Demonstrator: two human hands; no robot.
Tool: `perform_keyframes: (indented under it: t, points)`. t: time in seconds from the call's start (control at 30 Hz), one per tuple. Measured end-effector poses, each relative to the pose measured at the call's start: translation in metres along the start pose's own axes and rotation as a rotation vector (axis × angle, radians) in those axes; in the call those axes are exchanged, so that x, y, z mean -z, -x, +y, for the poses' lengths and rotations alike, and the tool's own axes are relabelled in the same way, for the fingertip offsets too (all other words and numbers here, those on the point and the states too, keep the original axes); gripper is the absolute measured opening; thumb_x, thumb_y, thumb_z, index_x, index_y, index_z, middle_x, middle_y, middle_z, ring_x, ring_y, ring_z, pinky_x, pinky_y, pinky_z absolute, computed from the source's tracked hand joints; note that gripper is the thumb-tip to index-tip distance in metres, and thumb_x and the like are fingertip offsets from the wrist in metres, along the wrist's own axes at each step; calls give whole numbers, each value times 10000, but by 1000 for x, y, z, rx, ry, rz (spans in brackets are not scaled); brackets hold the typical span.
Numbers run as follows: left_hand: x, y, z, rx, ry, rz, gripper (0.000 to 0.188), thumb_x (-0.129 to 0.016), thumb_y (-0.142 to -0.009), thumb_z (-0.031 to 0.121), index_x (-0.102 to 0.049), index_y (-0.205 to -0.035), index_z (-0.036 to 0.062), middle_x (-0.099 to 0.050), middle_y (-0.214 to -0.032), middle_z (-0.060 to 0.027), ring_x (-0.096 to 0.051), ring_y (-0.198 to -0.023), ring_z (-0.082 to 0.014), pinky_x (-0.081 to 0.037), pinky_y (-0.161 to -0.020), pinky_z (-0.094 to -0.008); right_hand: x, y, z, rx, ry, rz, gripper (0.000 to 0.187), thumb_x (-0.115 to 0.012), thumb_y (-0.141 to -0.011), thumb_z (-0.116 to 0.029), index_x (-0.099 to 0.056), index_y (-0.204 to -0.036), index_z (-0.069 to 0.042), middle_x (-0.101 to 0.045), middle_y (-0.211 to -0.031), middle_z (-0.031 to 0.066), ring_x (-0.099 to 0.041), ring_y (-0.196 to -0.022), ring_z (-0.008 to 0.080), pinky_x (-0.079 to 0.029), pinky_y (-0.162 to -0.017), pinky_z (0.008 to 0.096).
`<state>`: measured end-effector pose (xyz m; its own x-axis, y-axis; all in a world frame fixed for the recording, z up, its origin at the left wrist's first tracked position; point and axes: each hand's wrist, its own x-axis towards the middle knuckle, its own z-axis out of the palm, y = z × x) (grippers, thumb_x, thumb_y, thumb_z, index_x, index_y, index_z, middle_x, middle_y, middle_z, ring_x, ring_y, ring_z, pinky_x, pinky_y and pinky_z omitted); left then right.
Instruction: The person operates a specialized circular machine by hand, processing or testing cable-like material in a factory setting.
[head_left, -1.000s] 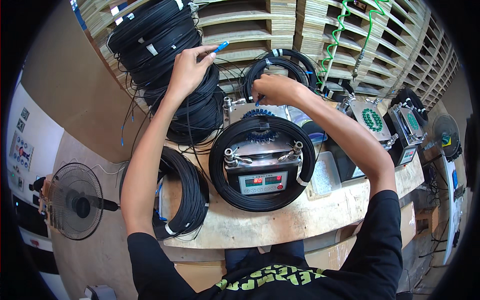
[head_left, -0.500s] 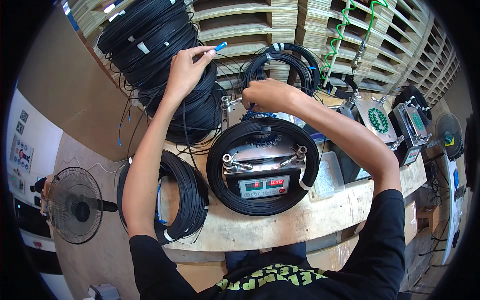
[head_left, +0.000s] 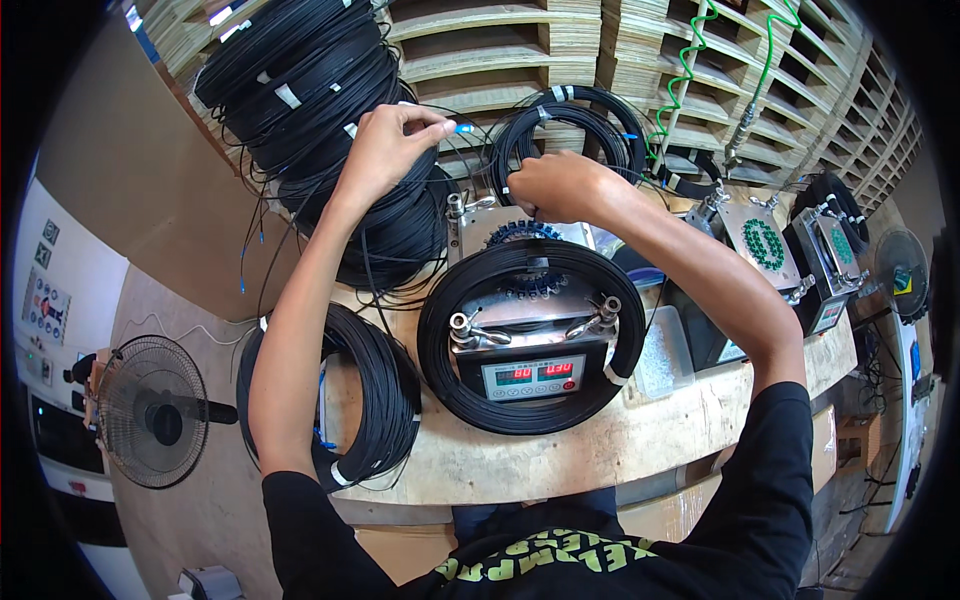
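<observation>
Evidently the fingers of the left hand (head_left: 390, 147) pinch a blue connector (head_left: 464, 129) near the stack of black coils (head_left: 300, 130), while the right hand (head_left: 562, 187) hangs by the ring of blue connectors (head_left: 522, 231); what its curled fingers grip I cannot tell from my remote end. I judge this as close work at the ring, and the next move calls for delicate fingertips, clear of the coil (head_left: 530, 421) standing before the machine (head_left: 533, 379) on the desk (head_left: 480, 468)

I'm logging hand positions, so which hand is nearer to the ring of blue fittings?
Right. The right hand is just above the ring of blue fittings in the picture; the left hand is farther off, up and to the left, holding a blue connector.
</observation>
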<state>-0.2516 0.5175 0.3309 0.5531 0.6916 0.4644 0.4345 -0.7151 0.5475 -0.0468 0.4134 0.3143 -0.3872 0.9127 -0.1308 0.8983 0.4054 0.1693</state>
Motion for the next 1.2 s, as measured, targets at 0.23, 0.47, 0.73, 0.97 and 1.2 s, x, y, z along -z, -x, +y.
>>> perform_keyframes:
  t: [0.23, 0.47, 0.73, 0.97, 1.2]
  points:
    - [-3, 1, 4, -37, -143, -109, 269, -716, -846, 266, -753, -980, 35, -713, -831, -172, -687, -776, -239, -509, -742, -347, 2, -1, -3, -5, 10, -35, 185, -656, -797, -32, -711, -971, -63, -713, -959, 152, -700, -924, 327, -566, -735, 433]
    - [-8, 1, 0, -58, -169, -192, 276, -730, -833, 280, -757, -978, 47, -713, -847, -198, -703, -813, -283, -531, -773, -378, 0, 3, -1, -31, 17, -23, 215, -639, -815, -40, -710, -1013, -83, -711, -995, 147, -697, -943, 319, -565, -755, 431]
    - [-10, 1, 10, -30, -233, -253, 257, -726, -836, 271, -761, -978, 59, -715, -878, -201, -703, -829, -306, -535, -797, -406, 3, 2, -8, -30, 23, -51, 203, -676, -784, -49, -718, -980, -81, -714, -981, 143, -697, -950, 310, -564, -754, 417]
    - [-9, 3, 9, -43, -254, -249, 227, -727, -837, 249, -764, -965, 65, -719, -854, -180, -702, -799, -287, -531, -759, -398, -3, -10, -13, -85, 78, -104, 221, -705, -768, -73, -713, -989, -89, -710, -1029, 120, -700, -950, 299, -567, -740, 408]
    - [-12, 3, 5, 38, -186, -322, 221, -729, -834, 242, -763, -956, 61, -720, -865, -174, -703, -822, -287, -530, -753, -399, 0, -36, -1, -118, -74, -405, 335, -739, -771, -54, -675, -1100, -39, -733, -901, 112, -722, -778, 260, -578, -648, 361]
